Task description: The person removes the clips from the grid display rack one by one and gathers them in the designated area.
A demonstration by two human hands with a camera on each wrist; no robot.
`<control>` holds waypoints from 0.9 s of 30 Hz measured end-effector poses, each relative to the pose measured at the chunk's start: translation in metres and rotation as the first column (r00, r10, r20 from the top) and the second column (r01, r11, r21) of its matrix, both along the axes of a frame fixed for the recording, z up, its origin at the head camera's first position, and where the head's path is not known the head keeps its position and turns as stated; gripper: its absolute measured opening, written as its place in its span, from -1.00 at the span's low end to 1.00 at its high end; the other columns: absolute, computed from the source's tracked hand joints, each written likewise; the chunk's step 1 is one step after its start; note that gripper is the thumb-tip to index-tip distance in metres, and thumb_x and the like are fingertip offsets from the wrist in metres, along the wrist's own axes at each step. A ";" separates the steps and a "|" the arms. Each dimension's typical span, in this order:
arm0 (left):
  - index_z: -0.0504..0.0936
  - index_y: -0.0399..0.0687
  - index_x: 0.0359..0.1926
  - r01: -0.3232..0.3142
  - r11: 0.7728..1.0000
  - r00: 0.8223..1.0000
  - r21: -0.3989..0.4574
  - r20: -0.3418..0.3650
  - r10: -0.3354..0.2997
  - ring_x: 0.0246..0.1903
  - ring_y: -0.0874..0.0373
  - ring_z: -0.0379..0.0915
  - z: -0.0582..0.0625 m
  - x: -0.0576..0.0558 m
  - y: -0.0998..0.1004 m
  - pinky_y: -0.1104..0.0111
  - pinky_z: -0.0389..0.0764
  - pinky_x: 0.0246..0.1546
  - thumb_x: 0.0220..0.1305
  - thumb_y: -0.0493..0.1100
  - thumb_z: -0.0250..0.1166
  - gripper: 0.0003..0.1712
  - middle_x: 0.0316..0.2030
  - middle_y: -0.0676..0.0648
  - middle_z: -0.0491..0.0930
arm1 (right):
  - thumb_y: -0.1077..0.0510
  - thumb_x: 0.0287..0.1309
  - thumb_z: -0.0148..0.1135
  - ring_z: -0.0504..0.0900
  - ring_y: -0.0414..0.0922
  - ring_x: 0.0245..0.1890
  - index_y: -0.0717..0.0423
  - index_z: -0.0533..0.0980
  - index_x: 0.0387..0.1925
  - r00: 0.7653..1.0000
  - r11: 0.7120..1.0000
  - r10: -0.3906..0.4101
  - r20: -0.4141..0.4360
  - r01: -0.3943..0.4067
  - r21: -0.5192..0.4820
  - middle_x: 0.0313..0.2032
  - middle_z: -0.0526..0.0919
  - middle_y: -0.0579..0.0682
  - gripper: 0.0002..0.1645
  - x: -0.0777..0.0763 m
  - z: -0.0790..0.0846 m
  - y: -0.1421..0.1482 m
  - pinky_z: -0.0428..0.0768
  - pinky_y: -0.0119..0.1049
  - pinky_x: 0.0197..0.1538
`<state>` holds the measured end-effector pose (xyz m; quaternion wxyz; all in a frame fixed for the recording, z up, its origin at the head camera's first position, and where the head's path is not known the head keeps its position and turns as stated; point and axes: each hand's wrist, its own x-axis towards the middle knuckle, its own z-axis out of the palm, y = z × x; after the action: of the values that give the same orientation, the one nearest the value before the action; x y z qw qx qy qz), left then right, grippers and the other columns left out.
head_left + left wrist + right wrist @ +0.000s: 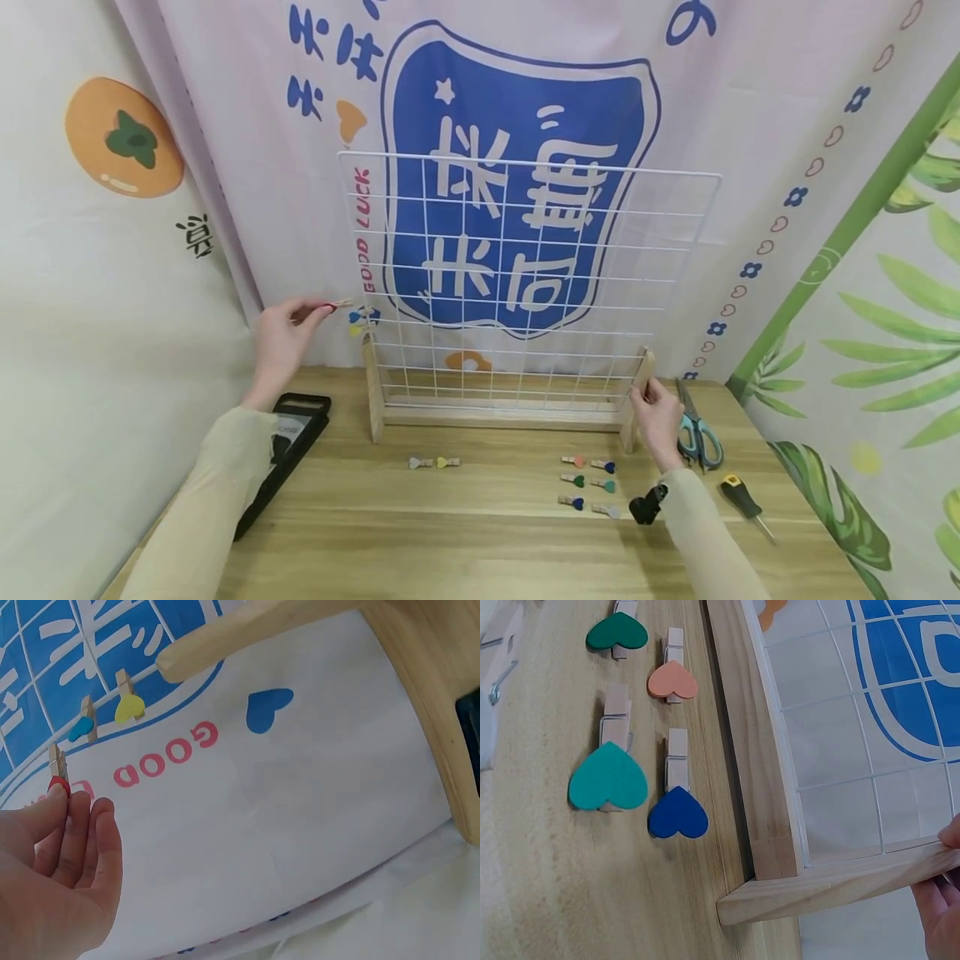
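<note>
My left hand (pixel 281 342) pinches a small wooden clothespin with a red heart (pixel 58 780) by its heart end. The clothespin's tip is at the left edge of a white wire grid (pixel 502 158); whether it touches the wire I cannot tell. Just along that edge, a blue-heart clothespin (pixel 82 729) and a yellow-heart clothespin (pixel 129 707) are clipped on. The grid stands upright in a wooden stand (pixel 502 417). On the right side, my right hand (pixel 660 417) grips the stand's wooden post (pixel 639 375) between thumb and fingers.
Several heart clothespins (pixel 607 780) lie on the table (pixel 480 550) at front right. A white-heart and a yellow-heart clothespin (pixel 448 462) lie front left. Scissors (pixel 701 437) and a screwdriver (pixel 742 498) are at right, a black tray (pixel 296 433) at left. A printed curtain (pixel 262 183) hangs behind.
</note>
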<state>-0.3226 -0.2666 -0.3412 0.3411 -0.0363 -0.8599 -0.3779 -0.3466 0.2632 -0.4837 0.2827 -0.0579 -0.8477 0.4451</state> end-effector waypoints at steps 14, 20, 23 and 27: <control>0.73 -0.22 -0.15 0.038 0.998 0.997 -0.054 0.065 -0.035 -0.41 0.35 0.60 -0.036 0.032 0.019 0.71 0.47 -0.45 0.32 -0.12 0.34 -0.76 -0.24 -0.25 0.77 | 0.28 0.29 0.15 0.74 0.20 -0.08 0.35 0.63 -0.07 1.000 1.000 -0.014 0.010 0.014 -0.013 -0.09 0.73 0.34 -0.73 0.000 0.002 -0.002 0.65 -0.51 -0.24; 0.73 -0.23 -0.17 0.154 0.987 0.976 -0.039 0.160 -0.146 -0.35 -0.04 0.70 -0.076 0.047 0.045 0.61 0.59 -0.38 0.23 -0.26 0.38 -0.83 -0.27 -0.25 0.77 | 0.29 0.28 0.15 0.74 0.18 -0.16 0.36 0.63 -0.16 1.000 1.000 -0.013 0.009 0.014 -0.003 -0.15 0.74 0.35 -0.78 0.001 0.002 -0.003 0.46 -0.70 -0.38; 0.75 -0.21 -0.23 0.223 0.973 0.958 -0.053 0.195 -0.209 -0.40 -0.01 0.71 -0.099 0.053 0.059 0.58 0.62 -0.41 0.18 -0.30 0.41 -0.87 -0.33 -0.20 0.78 | 0.29 0.28 0.15 0.73 0.14 -0.21 0.35 0.62 -0.20 1.000 1.000 -0.014 0.009 0.014 0.002 -0.18 0.74 0.34 -0.80 0.001 0.002 -0.004 0.40 -0.72 -0.42; 0.77 -0.18 -0.29 0.309 0.949 0.921 -0.061 0.268 -0.282 -0.50 0.06 0.66 -0.127 0.060 0.076 0.59 0.55 -0.50 0.15 -0.27 0.43 -0.91 -0.41 -0.14 0.78 | 0.28 0.28 0.16 0.74 0.18 -0.12 0.36 0.63 -0.12 1.000 1.000 -0.012 0.013 0.012 -0.004 -0.12 0.73 0.35 -0.76 0.002 0.003 -0.004 0.56 -0.61 -0.31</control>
<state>-0.2630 -0.1906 -0.4685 0.1639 -0.1340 -0.8995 -0.3821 -0.3445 0.2592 -0.4805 0.2799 -0.0662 -0.8482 0.4448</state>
